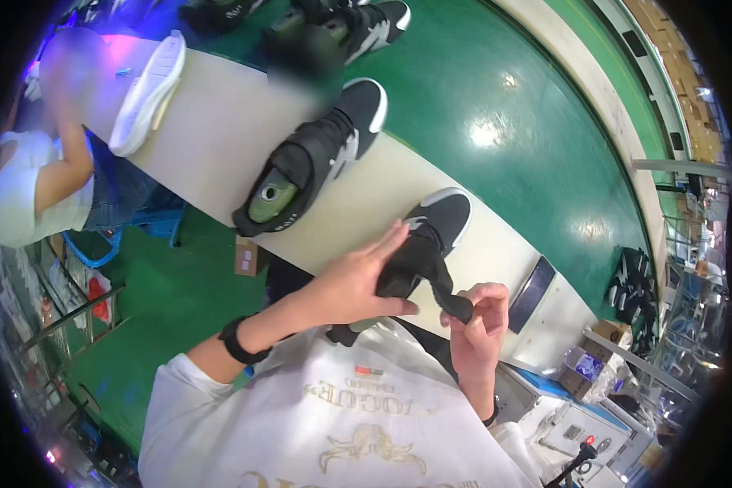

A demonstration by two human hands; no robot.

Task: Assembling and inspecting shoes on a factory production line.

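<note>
White shirt [301, 439] nearest, black shoe [446, 218] just right of frame centre, on the worktop [374, 199].
Left hand [350, 285] spread along the shoe, right hand [481, 325] pinching its strap [441, 286]: strap-handling, I'd judge, which calls for a steady shoe. Gold lettering [351, 396] crosses the shirt; the neighbouring shoe's [309, 154] marks look too small to read.
</note>
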